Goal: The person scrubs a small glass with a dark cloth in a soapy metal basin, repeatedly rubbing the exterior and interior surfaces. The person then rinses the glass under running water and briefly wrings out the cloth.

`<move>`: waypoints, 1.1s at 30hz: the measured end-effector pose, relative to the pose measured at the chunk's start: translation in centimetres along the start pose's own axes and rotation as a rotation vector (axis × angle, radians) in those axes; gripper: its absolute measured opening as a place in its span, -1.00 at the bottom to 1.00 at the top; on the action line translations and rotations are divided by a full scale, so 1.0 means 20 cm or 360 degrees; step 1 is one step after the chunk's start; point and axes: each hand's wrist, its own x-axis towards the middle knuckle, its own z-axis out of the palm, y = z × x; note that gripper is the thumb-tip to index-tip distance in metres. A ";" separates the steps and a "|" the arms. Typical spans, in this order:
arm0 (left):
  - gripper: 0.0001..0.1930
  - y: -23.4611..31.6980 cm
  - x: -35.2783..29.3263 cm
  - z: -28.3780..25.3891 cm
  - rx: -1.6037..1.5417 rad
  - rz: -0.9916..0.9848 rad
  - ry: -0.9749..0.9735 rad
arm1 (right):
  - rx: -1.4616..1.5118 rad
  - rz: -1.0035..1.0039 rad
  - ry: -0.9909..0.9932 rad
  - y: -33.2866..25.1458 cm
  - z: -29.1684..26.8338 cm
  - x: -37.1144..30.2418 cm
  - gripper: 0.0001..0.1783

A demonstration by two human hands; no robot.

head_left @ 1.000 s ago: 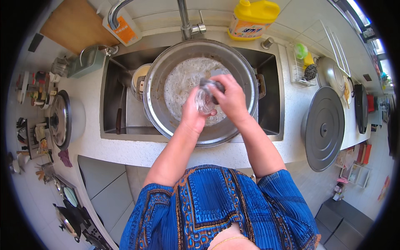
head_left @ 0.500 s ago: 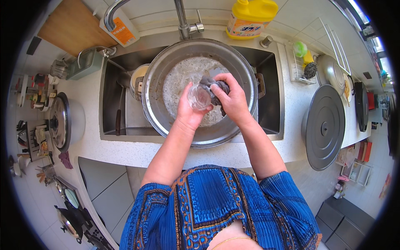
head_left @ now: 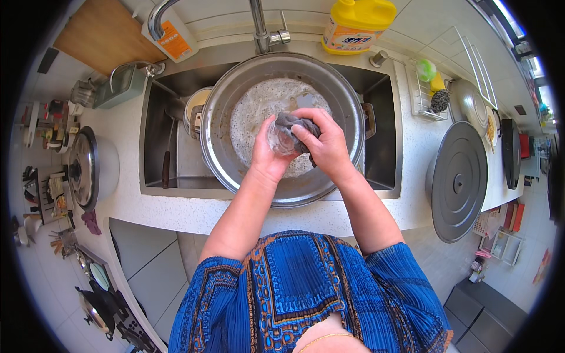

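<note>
The pale speckled surface (head_left: 176, 212) runs across the view, with a rectangular steel sink (head_left: 381, 159) set into it. Filling most of the sink's width is a wide metal pot (head_left: 220, 141), with a handle on each side and foamy, cloudy water (head_left: 253, 112) covering its bottom. To the right of the sink is a big dark gray lid (head_left: 458, 206), round with a small knob. A brown board (head_left: 103, 35) leans at the back left, and a pot with a shiny cover (head_left: 105, 167) sits at the left. Behind the sink are a yellow jug (head_left: 360, 26) on the right and a white bottle (head_left: 176, 38) with an orange label on the left, with the tall faucet (head_left: 259, 29) between them. In the left part of the sink rests a utensil with a brown handle (head_left: 166, 167).

Both hands are above the foamy water. The right hand (head_left: 326, 144) clutches a bunched dark gray cloth (head_left: 303, 129) against a clear cup (head_left: 279, 140), which the left hand (head_left: 271, 154) grips from below and the side. Whether the cloth reaches inside the cup, I cannot tell.
</note>
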 end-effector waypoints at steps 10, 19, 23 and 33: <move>-0.64 0.02 0.03 -0.08 -0.0120 -0.0093 -0.0282 | -0.0047 -0.0020 0.0037 0.00 -0.01 -0.01 -0.75; -0.65 0.00 0.00 -0.05 -0.0082 -0.0057 -0.0114 | -0.0060 -0.0018 0.0064 -0.03 0.00 -0.01 -0.74; -0.67 0.04 0.01 -0.13 -0.0001 -0.0158 -0.0141 | -0.0080 0.0009 0.0152 -0.01 -0.02 0.00 -0.74; -0.63 -0.01 0.00 -0.03 -0.0071 -0.0042 -0.0121 | -0.0181 -0.0098 0.0079 -0.05 0.00 0.00 -0.74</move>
